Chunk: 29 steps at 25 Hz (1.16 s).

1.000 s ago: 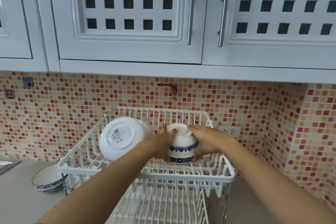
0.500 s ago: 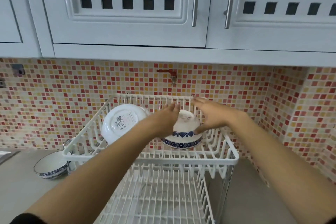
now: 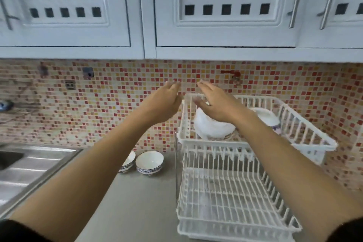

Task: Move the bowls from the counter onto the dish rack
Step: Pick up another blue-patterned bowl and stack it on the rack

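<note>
Two bowls (image 3: pixel 149 165) left on counter (image 3: pixel 141 202), beside dish rack (image 3: pixel 235 143); two racked above. Left hand (image 3: pixel 163 104), right hand (image 3: pixel 216 104): fingers spread, empty. Best approached low, rims gripped firmly, clear of rack frame.

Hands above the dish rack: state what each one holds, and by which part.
Nothing is held. The left hand and right hand are both open and empty.
</note>
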Motion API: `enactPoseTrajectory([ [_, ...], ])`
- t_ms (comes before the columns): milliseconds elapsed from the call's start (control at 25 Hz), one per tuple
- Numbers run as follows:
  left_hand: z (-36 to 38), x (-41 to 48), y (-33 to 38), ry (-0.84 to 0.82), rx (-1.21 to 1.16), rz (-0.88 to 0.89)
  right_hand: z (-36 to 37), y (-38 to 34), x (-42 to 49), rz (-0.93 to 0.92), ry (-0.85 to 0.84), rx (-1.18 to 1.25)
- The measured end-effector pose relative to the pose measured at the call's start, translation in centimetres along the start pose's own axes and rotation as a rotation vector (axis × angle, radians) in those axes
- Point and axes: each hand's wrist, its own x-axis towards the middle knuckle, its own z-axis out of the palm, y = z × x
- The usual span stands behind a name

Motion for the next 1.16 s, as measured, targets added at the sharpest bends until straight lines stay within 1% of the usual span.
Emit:
enactPoseTrajectory([
  [120, 0.1, -3.7, -7.3, -0.074, 0.021, -0.107, 4.2, -7.1, 2.0, 0.019, 0.011, -0.004],
  [200, 1.4, -5.9, -11.3, -0.162, 0.025, -0.191, 7.9, -10.8, 3.1, 0.08, 0.004, 0.08],
  [280, 3.6, -8.0, -15.0, -0.271, 0.048, -0.257, 12.0, -13.9, 3.6, 0.15, -0.039, 0.146],
  [400, 7.2, -10.7, -19.1, -0.405, 0.065, -0.351, 17.9, -16.3, 3.4, 0.259, -0.121, 0.178],
  [560, 12.4, -13.6, -22.7, -0.448, -0.012, -0.461, 24.5, -15.5, 2.8, 0.396, -0.23, 0.115],
  [680, 15.5, -14.8, -23.8, -0.448, -0.068, -0.517, 28.0, -13.6, 2.5, 0.471, -0.277, 0.06],
  [760, 18.1, -13.9, -25.2, -0.471, -0.091, -0.534, 30.8, -12.5, 3.9, 0.543, -0.313, 0.083],
  [960, 24.1, -9.2, -28.3, -0.483, -0.187, -0.613, 36.7, -9.6, 8.0, 0.64, -0.344, 0.161],
  [1080, 28.2, -5.7, -29.6, -0.46, -0.267, -0.624, 40.7, -7.6, 10.1, 0.721, -0.395, 0.21],
  [1160, 30.6, -4.3, -30.3, -0.479, -0.28, -0.63, 43.1, -7.2, 11.2, 0.775, -0.412, 0.288],
])
